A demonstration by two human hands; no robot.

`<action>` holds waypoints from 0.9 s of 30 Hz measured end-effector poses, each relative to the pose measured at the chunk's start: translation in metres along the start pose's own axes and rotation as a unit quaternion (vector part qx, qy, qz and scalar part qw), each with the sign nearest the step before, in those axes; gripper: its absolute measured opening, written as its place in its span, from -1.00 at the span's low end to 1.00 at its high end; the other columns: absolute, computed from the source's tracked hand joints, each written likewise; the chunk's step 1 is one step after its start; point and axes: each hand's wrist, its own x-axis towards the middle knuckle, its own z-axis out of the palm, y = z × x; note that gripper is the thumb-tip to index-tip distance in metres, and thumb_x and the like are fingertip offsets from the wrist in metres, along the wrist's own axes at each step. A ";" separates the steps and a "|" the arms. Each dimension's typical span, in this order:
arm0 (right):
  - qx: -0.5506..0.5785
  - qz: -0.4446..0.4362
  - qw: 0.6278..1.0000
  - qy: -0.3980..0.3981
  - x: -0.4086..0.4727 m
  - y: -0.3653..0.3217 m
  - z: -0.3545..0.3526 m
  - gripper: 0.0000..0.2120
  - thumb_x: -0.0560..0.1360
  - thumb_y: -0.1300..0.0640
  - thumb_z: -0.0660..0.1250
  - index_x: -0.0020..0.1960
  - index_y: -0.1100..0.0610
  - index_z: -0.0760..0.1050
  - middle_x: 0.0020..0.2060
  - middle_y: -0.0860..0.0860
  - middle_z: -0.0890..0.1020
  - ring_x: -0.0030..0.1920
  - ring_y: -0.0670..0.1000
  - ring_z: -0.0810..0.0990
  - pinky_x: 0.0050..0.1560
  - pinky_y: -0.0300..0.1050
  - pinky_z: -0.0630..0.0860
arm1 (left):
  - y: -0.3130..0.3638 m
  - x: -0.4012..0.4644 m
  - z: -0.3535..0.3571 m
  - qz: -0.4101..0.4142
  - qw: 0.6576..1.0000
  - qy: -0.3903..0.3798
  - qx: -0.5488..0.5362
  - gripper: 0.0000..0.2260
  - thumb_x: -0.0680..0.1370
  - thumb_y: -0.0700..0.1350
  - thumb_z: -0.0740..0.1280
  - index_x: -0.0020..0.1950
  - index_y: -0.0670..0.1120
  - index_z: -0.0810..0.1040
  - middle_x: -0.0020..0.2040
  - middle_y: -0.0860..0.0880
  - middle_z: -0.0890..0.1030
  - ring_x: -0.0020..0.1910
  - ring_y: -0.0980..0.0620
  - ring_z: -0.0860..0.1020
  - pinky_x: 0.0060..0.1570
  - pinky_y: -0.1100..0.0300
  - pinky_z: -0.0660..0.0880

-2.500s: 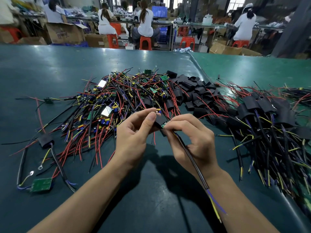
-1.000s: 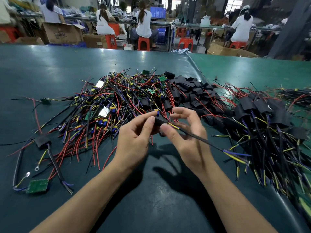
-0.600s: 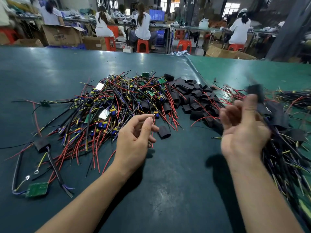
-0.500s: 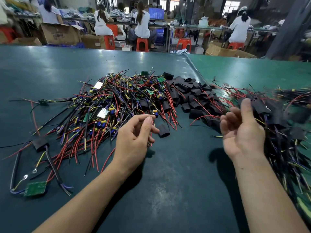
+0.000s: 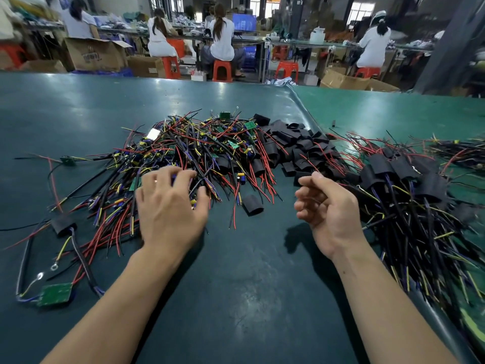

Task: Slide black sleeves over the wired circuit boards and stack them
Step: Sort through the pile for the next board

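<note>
A tangled pile of wired circuit boards (image 5: pixel 199 151) with red, yellow and black leads lies on the table left of centre. My left hand (image 5: pixel 168 206) hovers palm down over its near edge, fingers spread and holding nothing. Behind it to the right lies a heap of loose black sleeves (image 5: pixel 296 148), and one single sleeve (image 5: pixel 252 204) sits on the table between my hands. My right hand (image 5: pixel 328 208) is empty, its fingers loosely curled. At the right lies the stack of sleeved boards (image 5: pixel 399 177), their wires trailing toward me.
The dark green table (image 5: pixel 236 285) has bare surface between my forearms. A lone green board (image 5: pixel 53 293) with ring-terminal wires lies at the near left. A raised seam (image 5: pixel 301 103) divides off a lighter green mat. People sit at benches in the background.
My right hand tossed the sleeved board onto the right stack and came back empty toward the centre. My left hand turned palm down and moved left over the unsleeved pile.
</note>
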 end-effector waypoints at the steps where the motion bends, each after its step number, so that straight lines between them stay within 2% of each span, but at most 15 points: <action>1: -0.005 0.000 1.000 -0.005 0.000 0.001 0.000 -0.75 0.59 0.11 0.28 -0.18 0.19 0.62 -0.40 0.06 0.60 -0.48 -0.01 0.53 -0.52 -0.25 0.43 | -0.006 0.002 0.001 -0.034 0.998 -0.032 0.038 -0.69 0.53 0.02 0.35 0.21 -0.09 0.59 0.19 -0.15 0.53 0.18 -0.23 0.41 0.12 -0.08 0.35; 3: -0.013 0.000 1.000 -0.013 0.000 0.004 0.000 -0.77 0.58 0.14 0.28 -0.18 0.18 0.63 -0.39 0.07 0.60 -0.46 0.00 0.54 -0.51 -0.23 0.44 | -0.015 0.004 0.003 -0.073 0.989 -0.094 0.083 -0.65 0.54 0.06 0.33 0.23 -0.12 0.57 0.23 -0.17 0.50 0.19 -0.26 0.41 0.11 -0.11 0.38; 4: -0.018 0.000 1.000 -0.017 0.000 0.004 0.000 -0.78 0.57 0.15 0.28 -0.18 0.18 0.63 -0.38 0.07 0.60 -0.46 0.00 0.54 -0.51 -0.22 0.45 | -0.019 0.005 0.005 -0.077 0.988 -0.101 0.085 -0.67 0.56 0.06 0.31 0.20 -0.13 0.59 0.21 -0.16 0.51 0.18 -0.25 0.41 0.11 -0.10 0.39; 7: -0.032 0.003 0.999 -0.028 0.000 0.007 0.000 -0.79 0.56 0.17 0.27 -0.16 0.18 0.63 -0.37 0.07 0.61 -0.44 0.00 0.54 -0.50 -0.20 0.46 | -0.027 0.011 0.006 -0.094 0.993 -0.061 0.029 -0.75 0.59 -0.02 0.30 0.12 -0.15 0.63 0.16 -0.18 0.51 0.13 -0.24 0.42 0.17 -0.07 0.34; 10: -0.035 0.003 0.999 -0.037 -0.001 0.008 -0.001 -0.79 0.57 0.20 0.25 -0.14 0.19 0.63 -0.36 0.08 0.61 -0.44 0.01 0.55 -0.49 -0.20 0.46 | -0.034 0.017 0.004 -0.146 0.989 -0.028 0.006 -0.72 0.60 -0.08 0.29 0.23 -0.20 0.55 0.17 -0.26 0.51 0.17 -0.27 0.41 0.21 -0.05 0.30; 13: -0.032 0.004 0.998 -0.047 -0.002 0.007 -0.002 -0.79 0.57 0.20 0.24 -0.13 0.18 0.63 -0.35 0.07 0.62 -0.43 0.00 0.55 -0.48 -0.20 0.46 | -0.037 0.018 0.005 -0.135 0.989 -0.047 0.035 -0.69 0.60 -0.09 0.28 0.29 -0.20 0.53 0.14 -0.26 0.59 0.16 -0.29 0.44 0.15 -0.09 0.35; 16: -0.028 0.007 0.998 -0.055 -0.002 0.007 -0.002 -0.77 0.57 0.21 0.23 -0.15 0.16 0.64 -0.35 0.07 0.62 -0.42 -0.02 0.56 -0.49 -0.21 0.46 | -0.035 0.020 0.006 -0.118 0.993 0.003 0.026 -0.74 0.54 -0.13 0.37 0.21 -0.11 0.60 0.10 -0.18 0.64 0.14 -0.24 0.46 0.12 -0.06 0.37; 20: -0.031 0.008 0.998 -0.061 -0.001 0.008 -0.001 -0.75 0.57 0.22 0.23 -0.16 0.14 0.66 -0.35 0.07 0.62 -0.42 -0.01 0.56 -0.49 -0.20 0.46 | -0.033 0.020 0.009 -0.128 0.992 0.004 -0.022 -0.66 0.52 -0.12 0.36 0.28 -0.15 0.56 0.16 -0.20 0.59 0.15 -0.23 0.50 0.15 -0.07 0.41; 22: -0.033 0.008 0.997 -0.065 -0.001 0.009 -0.001 -0.74 0.56 0.22 0.23 -0.18 0.12 0.67 -0.35 0.07 0.62 -0.41 -0.02 0.56 -0.48 -0.21 0.46 | -0.031 0.021 0.010 -0.132 0.991 0.021 -0.026 -0.65 0.51 -0.11 0.36 0.27 -0.17 0.58 0.13 -0.23 0.58 0.13 -0.25 0.48 0.16 -0.07 0.38; 25: -0.030 0.013 0.997 -0.072 0.000 0.009 -0.002 -0.70 0.56 0.23 0.23 -0.22 0.09 0.68 -0.35 0.06 0.62 -0.42 -0.02 0.55 -0.49 -0.22 0.44 | -0.024 0.023 0.002 -0.075 0.988 0.122 -0.061 -0.67 0.47 -0.15 0.36 0.22 -0.17 0.61 0.05 -0.22 0.57 0.04 -0.22 0.49 0.08 -0.04 0.40; 27: -0.031 0.022 0.995 -0.089 0.001 0.010 -0.001 -0.74 0.56 0.23 0.23 -0.18 0.12 0.67 -0.33 0.08 0.63 -0.43 -0.01 0.56 -0.50 -0.22 0.44 | -0.016 0.020 -0.004 0.024 0.977 0.193 -0.087 -0.68 0.47 -0.19 0.36 0.23 -0.14 0.61 0.04 -0.18 0.55 0.01 -0.16 0.52 0.03 0.00 0.41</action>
